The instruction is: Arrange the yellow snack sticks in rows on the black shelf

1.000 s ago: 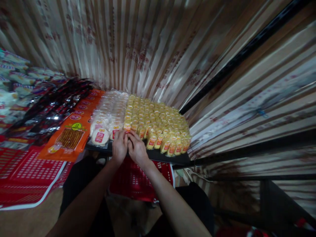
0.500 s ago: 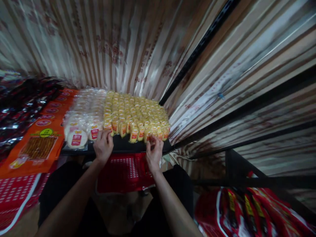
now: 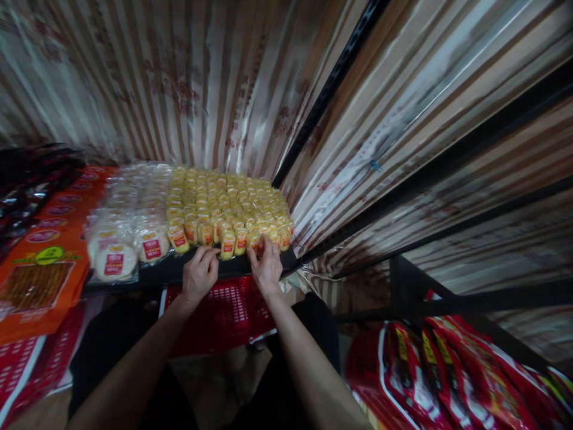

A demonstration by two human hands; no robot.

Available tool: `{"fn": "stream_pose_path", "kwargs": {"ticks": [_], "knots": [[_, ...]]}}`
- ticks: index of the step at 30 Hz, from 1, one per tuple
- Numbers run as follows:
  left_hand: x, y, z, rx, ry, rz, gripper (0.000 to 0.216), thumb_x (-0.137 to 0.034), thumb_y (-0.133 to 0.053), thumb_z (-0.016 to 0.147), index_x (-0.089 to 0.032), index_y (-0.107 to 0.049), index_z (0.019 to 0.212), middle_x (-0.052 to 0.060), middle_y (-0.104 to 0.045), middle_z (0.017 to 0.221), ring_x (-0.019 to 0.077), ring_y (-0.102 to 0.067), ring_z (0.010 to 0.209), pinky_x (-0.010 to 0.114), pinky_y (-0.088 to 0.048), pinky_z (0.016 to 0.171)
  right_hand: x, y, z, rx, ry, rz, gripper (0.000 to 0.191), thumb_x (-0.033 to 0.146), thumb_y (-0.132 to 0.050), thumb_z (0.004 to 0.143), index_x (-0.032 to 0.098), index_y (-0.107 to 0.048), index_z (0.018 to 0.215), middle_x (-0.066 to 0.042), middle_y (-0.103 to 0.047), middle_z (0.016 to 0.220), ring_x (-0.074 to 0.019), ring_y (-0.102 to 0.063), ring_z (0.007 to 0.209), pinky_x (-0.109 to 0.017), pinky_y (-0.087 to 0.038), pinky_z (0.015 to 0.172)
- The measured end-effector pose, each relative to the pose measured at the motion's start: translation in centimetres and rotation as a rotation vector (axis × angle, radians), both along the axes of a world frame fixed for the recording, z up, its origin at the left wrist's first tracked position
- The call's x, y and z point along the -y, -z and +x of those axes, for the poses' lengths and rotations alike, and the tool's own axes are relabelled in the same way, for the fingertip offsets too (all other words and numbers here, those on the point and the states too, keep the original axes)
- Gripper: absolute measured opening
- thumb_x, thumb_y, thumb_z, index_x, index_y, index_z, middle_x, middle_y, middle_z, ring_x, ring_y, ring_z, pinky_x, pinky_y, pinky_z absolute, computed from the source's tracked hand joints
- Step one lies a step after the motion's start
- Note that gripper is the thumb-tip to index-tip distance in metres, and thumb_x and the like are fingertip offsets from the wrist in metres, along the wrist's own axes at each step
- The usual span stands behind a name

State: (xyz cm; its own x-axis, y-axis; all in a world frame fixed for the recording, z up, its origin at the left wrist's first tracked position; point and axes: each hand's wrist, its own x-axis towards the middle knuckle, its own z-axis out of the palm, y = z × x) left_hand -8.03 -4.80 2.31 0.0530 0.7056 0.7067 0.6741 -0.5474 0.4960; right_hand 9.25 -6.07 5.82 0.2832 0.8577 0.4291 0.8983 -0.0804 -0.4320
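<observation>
Many small yellow snack packets point(image 3: 228, 206) stand in rows on a black shelf point(image 3: 179, 272). My left hand point(image 3: 199, 275) rests at the shelf's front edge, fingers stretched toward the front row of packets and touching them. My right hand point(image 3: 267, 266) is at the front row further right, fingers curled round a yellow packet there. Left of the yellow rows lie round white cakes point(image 3: 117, 261) in clear wrappers with red labels.
Orange flat packs point(image 3: 38, 280) lie left of the cakes, dark packs beyond them. A red plastic basket point(image 3: 224, 310) sits below the shelf before my knees. Red bags point(image 3: 447, 376) fill a lower shelf at the right. A striped curtain point(image 3: 201, 89) hangs behind, crossed by black rack bars point(image 3: 331, 83).
My hands were together at the middle of the front row, then spread apart. Now the right hand has come back left a little and both press the front row. The view has swung right.
</observation>
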Motion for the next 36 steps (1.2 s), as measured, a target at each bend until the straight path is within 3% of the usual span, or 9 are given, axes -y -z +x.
{"fn": "stream_pose_path", "kwargs": {"ticks": [5, 12, 17, 24, 27, 31, 36], "knots": [[-0.3, 0.0, 0.1, -0.007, -0.010, 0.010, 0.021, -0.011, -0.045, 0.082, -0.017, -0.063, 0.092, 0.005, -0.064, 0.089, 0.0147, -0.062, 0.082, 0.024, -0.050, 0.076, -1.1, -0.1, -0.3, 0.028, 0.029, -0.046, 0.042, 0.040, -0.052, 0.082, 0.020, -0.052, 0.119, -0.008, -0.056, 0.099, -0.0199, -0.055, 0.088, -0.029, -0.044, 0.073], [-0.3, 0.2, 0.0, 0.002, -0.001, -0.012, 0.021, -0.012, -0.045, 0.083, -0.017, -0.063, 0.091, 0.004, -0.064, 0.088, 0.0141, -0.062, 0.081, 0.024, -0.050, 0.076, -1.5, -0.4, 0.3, -0.178, -0.004, 0.137, 0.037, 0.038, -0.055, 0.078, 0.016, -0.058, 0.107, -0.003, -0.052, 0.083, -0.0134, -0.051, 0.070, -0.027, -0.045, 0.072], [-0.2, 0.1, 0.1, 0.019, 0.012, -0.047, 0.022, -0.011, -0.044, 0.083, -0.017, -0.063, 0.092, 0.005, -0.064, 0.089, 0.0139, -0.062, 0.082, 0.023, -0.050, 0.076, -1.5, -1.7, 0.3, -0.366, -0.071, 0.243, 0.033, 0.036, -0.056, 0.077, 0.015, -0.054, 0.103, -0.001, -0.052, 0.082, -0.0112, -0.050, 0.064, -0.026, -0.046, 0.064], [0.1, -0.2, -1.4, 0.168, -0.080, -0.062, 0.025, -0.009, -0.041, 0.082, -0.018, -0.062, 0.093, 0.005, -0.061, 0.091, 0.0137, -0.060, 0.087, 0.024, -0.049, 0.079, -0.9, -4.3, -4.9, -0.466, -0.298, 0.263, 0.031, 0.034, -0.057, 0.078, 0.017, -0.052, 0.104, -0.003, -0.052, 0.088, -0.0102, -0.052, 0.066, -0.022, -0.047, 0.056], [0.1, -0.6, -2.8, 0.222, -0.231, -0.058, 0.024, -0.011, -0.041, 0.082, -0.017, -0.061, 0.096, 0.007, -0.058, 0.095, 0.0160, -0.058, 0.092, 0.028, -0.049, 0.082, -1.1, -3.7, -8.0, -0.450, -0.411, 0.182, 0.032, 0.032, -0.057, 0.078, 0.016, -0.052, 0.105, -0.004, -0.051, 0.089, -0.0093, -0.052, 0.063, -0.022, -0.047, 0.054], [0.0, -1.1, -4.6, 0.245, -0.431, -0.116, 0.026, -0.014, -0.043, 0.082, -0.016, -0.058, 0.104, 0.010, -0.055, 0.105, 0.0202, -0.055, 0.103, 0.032, -0.048, 0.087, -1.8, -1.7, -11.0, -0.364, -0.423, 0.104, 0.031, 0.031, -0.057, 0.077, 0.015, -0.053, 0.104, -0.004, -0.053, 0.089, -0.0100, -0.052, 0.064, -0.024, -0.048, 0.060], [-0.7, -0.5, -5.7, 0.132, -0.338, -0.160, 0.036, -0.013, -0.038, 0.084, -0.016, -0.052, 0.117, 0.011, -0.053, 0.119, 0.0202, -0.051, 0.113, 0.034, -0.044, 0.096, -2.7, -0.4, -12.7, -0.282, -0.372, 0.068, 0.032, 0.032, -0.057, 0.077, 0.014, -0.056, 0.103, -0.004, -0.053, 0.088, -0.0105, -0.052, 0.063, -0.029, -0.047, 0.071]]}}
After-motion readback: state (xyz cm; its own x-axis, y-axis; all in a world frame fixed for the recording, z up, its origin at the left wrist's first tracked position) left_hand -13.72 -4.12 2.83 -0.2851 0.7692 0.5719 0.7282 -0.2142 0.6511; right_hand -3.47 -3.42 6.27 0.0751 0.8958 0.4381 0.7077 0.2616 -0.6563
